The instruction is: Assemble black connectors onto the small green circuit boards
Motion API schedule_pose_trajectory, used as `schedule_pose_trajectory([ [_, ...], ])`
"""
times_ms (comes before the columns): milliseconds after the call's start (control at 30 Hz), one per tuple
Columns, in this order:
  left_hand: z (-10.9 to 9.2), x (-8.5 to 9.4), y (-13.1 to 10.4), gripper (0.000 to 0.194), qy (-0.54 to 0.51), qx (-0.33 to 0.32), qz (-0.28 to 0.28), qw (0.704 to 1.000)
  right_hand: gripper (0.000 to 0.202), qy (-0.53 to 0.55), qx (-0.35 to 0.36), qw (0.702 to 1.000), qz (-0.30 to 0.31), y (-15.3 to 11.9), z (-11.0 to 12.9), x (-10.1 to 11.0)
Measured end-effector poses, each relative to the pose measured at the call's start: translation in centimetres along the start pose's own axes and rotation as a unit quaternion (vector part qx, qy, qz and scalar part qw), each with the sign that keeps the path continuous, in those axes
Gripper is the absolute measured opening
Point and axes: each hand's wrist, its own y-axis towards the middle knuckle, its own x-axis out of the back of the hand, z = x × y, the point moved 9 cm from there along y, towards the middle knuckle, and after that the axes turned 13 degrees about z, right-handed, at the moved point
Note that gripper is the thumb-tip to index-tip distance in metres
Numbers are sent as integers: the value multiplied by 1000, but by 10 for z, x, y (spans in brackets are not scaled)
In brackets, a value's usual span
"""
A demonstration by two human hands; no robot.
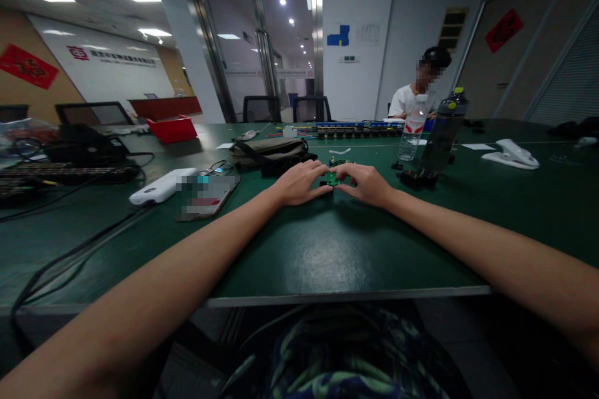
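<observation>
A small green circuit board (332,179) with dark parts at its lower edge is held just above the table, between my two hands. My left hand (300,182) is closed on its left side, the thumb low and the fingers along the top. From the right, my right hand (365,183) pinches the same board with thumb and forefinger. Fingers cover part of the board, and its fine details are too small to read. Behind my left hand lies a grey-brown pouch (266,151) with a dark strap.
Left on the green table (309,262) are a phone (210,198), a white power bank (161,186) and cables. To the right stand a clear water bottle (412,131), a dark bottle (443,137) and a white clamp-shaped object (512,156). A person (407,101) sits across the table.
</observation>
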Motion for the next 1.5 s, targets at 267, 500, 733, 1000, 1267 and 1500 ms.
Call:
schedule_pose_trajectory([
  [267, 0, 5, -1, 44, 30, 9, -17, 999, 28, -12, -43, 999, -20, -2, -6, 4],
  [500, 5, 8, -2, 45, 45, 33, -28, 998, 36, -47, -136, 989, 35, -3, -20, 0],
  [733, 3, 7, -2, 44, 62, 37, -23, 997, 35, -63, -153, 985, 57, -4, -23, -4],
  [1000, 0, 7, -1, 47, 95, 36, -10, 995, 34, -103, -155, 980, 76, -3, -21, -6],
  [1267, -4, 7, -1, 48, 129, 20, -11, 991, 40, -213, -130, 961, 120, 2, -9, -7],
  [1500, -5, 7, -1, 47, 133, 18, -10, 991, 44, -241, -114, 954, 135, 3, -7, -9],
])
